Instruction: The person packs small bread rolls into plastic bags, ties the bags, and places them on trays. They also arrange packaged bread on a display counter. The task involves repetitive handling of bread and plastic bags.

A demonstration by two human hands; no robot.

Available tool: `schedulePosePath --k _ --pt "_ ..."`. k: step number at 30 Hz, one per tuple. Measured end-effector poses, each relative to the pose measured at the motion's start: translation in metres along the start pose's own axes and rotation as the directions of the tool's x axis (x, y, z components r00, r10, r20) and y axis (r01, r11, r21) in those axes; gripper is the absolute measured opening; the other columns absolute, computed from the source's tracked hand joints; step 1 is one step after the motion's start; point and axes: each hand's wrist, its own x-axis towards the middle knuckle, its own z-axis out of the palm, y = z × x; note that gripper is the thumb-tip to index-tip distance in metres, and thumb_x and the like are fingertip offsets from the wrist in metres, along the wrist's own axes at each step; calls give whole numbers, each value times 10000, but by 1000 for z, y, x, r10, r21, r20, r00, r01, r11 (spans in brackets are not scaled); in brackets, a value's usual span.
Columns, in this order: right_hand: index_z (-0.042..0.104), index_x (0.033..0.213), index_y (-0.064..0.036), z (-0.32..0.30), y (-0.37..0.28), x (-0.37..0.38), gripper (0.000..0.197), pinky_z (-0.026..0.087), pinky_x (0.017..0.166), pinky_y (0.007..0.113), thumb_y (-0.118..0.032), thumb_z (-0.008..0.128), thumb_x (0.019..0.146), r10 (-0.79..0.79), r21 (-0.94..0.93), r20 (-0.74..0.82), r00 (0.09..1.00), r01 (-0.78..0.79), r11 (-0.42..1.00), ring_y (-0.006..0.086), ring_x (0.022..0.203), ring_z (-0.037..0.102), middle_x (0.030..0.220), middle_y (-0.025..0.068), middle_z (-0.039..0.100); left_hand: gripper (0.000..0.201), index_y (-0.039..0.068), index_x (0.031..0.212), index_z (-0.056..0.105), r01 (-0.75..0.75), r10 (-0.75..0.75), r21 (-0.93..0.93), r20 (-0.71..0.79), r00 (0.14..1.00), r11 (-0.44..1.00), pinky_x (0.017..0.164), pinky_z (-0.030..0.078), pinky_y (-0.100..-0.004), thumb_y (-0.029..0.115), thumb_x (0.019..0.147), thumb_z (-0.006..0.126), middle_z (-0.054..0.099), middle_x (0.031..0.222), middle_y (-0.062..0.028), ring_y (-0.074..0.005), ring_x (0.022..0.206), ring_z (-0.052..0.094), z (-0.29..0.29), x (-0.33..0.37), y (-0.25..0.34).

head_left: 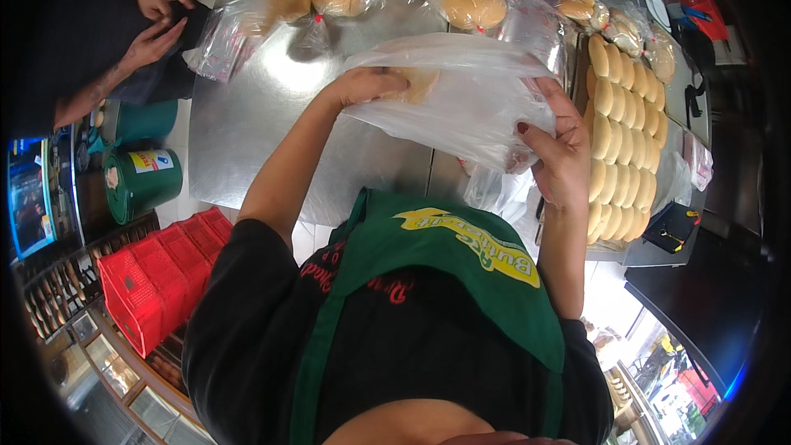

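A translucent white plastic bag (470, 107) is stretched between my two hands above the steel table. My left hand (367, 86) is closed at the bag's left end, with its fingertips partly hidden by the film. Beside those fingertips a tan patch (422, 85), which looks like bread, shows through the plastic. My right hand (560, 144) grips the bag's right end, its thumb over the film and its fingers behind. Rolls in clear bags with red ties, such as one bagged bun (474, 8), lie beyond the bag.
A tray of pale rolls (624, 140) stands to the right. Loose clear bags (498, 189) hang near my apron. Red crates (165, 280) and a green bucket (144, 185) are at the left. Another person's hands (156, 25) are at the far left, near the table (247, 148).
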Motion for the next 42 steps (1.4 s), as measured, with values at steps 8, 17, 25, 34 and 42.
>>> schedulePosePath --k 8,17,25,34,42 --pt "515 1351 10 -10 31 4 672 344 1079 322 128 468 692 78 -203 74 994 -61 977 203 1307 453 1371 120 540 242 59 1072 630 -143 528 622 -495 691 770 717 522 -431 120 840 600 666 862 -237 -386 810 657 -19 -24 27" --pt "501 1360 24 -23 35 9 663 291 1113 316 129 509 705 71 -165 16 997 -68 984 207 1343 405 1394 107 522 707 216 1382 474 137 363 732 -481 798 668 893 505 -399 271 735 754 657 1103 -183 -343 1017 645 -52 -1 -21" --pt "448 1406 8 -18 27 -3 703 250 1131 318 92 537 714 4 -251 43 999 7 968 219 1379 362 1435 121 479 755 53 1307 459 -386 -27 -472 -660 751 792 853 563 -387 140 673 859 647 1109 -154 -287 982 662 -87 -48 -53" --pt "343 1471 0 18 17 6 769 383 1048 317 93 548 736 67 -33 43 997 -66 997 218 1312 441 1465 130 432 750 108 1307 475 -639 810 512 -473 348 573 895 516 -380 244 681 865 589 1151 -210 -329 1072 612 23 -44 76" --pt "294 1494 12 10 5 -5 852 355 1063 278 204 454 680 70 4 2 998 -70 998 195 1354 403 1551 148 315 755 234 1353 502 -187 425 622 -259 868 761 895 500 -414 352 680 824 549 1275 -189 -400 1114 586 68 -17 57"
